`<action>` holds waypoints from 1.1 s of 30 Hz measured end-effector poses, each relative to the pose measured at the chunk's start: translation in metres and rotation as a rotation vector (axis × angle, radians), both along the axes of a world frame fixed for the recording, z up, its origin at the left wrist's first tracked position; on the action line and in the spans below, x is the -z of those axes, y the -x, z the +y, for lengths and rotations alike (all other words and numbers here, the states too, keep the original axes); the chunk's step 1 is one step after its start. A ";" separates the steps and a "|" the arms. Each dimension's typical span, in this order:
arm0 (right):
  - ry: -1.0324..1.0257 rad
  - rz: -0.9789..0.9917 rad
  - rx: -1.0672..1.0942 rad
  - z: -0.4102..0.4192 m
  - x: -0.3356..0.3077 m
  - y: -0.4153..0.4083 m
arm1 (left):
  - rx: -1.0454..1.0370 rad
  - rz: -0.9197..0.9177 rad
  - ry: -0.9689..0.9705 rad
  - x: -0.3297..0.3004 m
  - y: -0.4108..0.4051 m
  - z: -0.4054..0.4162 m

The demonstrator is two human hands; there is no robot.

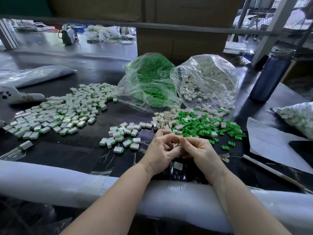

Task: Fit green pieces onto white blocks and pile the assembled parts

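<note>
Two hands [179, 150] — two bags [177, 82].

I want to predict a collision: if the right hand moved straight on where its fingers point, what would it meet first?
The right hand points left, so it would meet the left hand first; their fingertips already look touching.

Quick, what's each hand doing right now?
Left hand: fingers curled, pinching something small, mostly hidden.
Right hand: fingers curled on the same spot; contents can't be told.

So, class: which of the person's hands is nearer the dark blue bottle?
Right. The right hand lies nearer the bottle, which stands far off to its upper right; the left hand sits just beyond it, on the side away from the bottle.
</note>
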State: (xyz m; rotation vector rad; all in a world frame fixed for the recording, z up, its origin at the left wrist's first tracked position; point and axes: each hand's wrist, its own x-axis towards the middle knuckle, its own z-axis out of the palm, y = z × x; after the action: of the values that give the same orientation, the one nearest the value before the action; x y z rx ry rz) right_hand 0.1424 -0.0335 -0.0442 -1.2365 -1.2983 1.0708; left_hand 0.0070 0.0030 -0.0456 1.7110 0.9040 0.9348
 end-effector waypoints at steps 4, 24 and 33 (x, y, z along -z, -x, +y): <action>0.018 0.093 -0.045 0.000 0.000 -0.001 | 0.024 0.016 -0.015 0.000 0.000 0.000; 0.027 0.148 -0.046 -0.003 -0.004 -0.001 | 0.084 0.077 -0.078 0.003 -0.001 0.000; 0.021 0.140 -0.029 -0.005 -0.005 -0.001 | 0.092 0.130 -0.118 0.005 -0.002 0.002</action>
State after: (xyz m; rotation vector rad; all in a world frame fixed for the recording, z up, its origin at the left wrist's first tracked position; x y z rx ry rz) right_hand 0.1437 -0.0382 -0.0391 -1.1403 -1.2034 1.1736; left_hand 0.0086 0.0048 -0.0509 1.9160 0.8609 0.8374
